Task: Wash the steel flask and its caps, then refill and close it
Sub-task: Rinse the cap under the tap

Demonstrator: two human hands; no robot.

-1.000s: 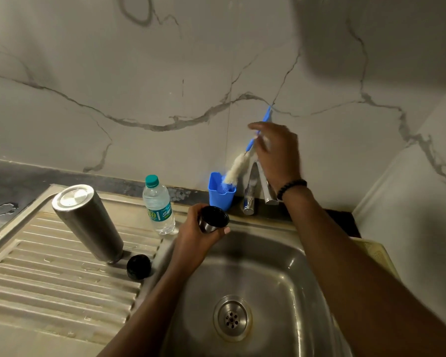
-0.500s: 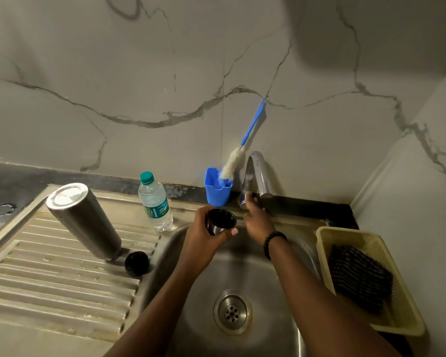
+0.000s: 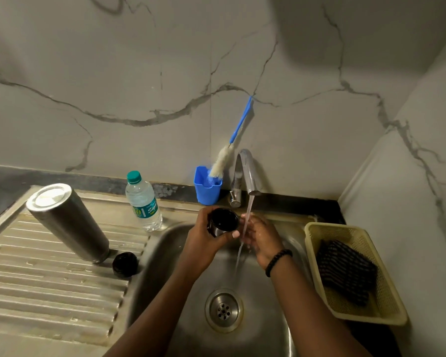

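My left hand (image 3: 204, 239) grips a steel cup-shaped cap (image 3: 223, 221) with a dark inside, held over the sink bowl just left of the water stream. My right hand (image 3: 262, 234) is under the running water from the tap (image 3: 247, 171), fingers apart and wet, holding nothing. The steel flask (image 3: 67, 222) stands upside down and tilted on the ribbed drainboard at the left. A small black cap (image 3: 125, 264) lies beside the flask's mouth, near the sink's left rim.
A plastic water bottle (image 3: 143, 202) stands behind the sink (image 3: 165, 292). A blue cup (image 3: 207, 186) holds a blue-handled bottle brush (image 3: 232, 143) leaning on the wall. A cream basket (image 3: 386, 300) with a dark cloth sits at the right. The drain (image 3: 224, 310) is below the hands.
My right hand let go of the bottle brush, dropped to the tap, then moved under the spout. Water now runs from the tap. The left hand kept holding the cap.
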